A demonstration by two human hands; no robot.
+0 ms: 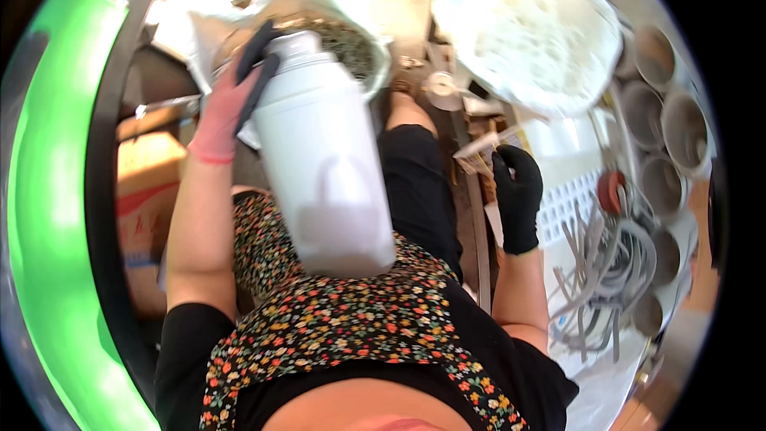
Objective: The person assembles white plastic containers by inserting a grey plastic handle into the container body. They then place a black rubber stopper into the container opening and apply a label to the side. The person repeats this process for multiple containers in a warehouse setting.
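A large grey-white bottle (323,168) with rounded shoulders and a narrower neck leans over my lap. My left hand (243,84), in a pink glove with dark fingers, is closed on it beside the neck and shoulder. To the right, my right hand (519,199) wears a black glove, its fingers curled inward. Close to its fingertips lies a pale translucent strip (483,144); whether the fingers grip it is hidden. Behind the bottle stands a bag-lined container (375,84) of small dark pieces, partly covered by the bottle and my left hand.
A lined tub (594,84) of whitish translucent pieces stands far right. Several grey cylindrical cups (686,132) line the right edge. Coiled grey tubing (610,271) lies near a white perforated basket (558,203). A green curved surface (60,191) borders the left, beside a cardboard box (152,168).
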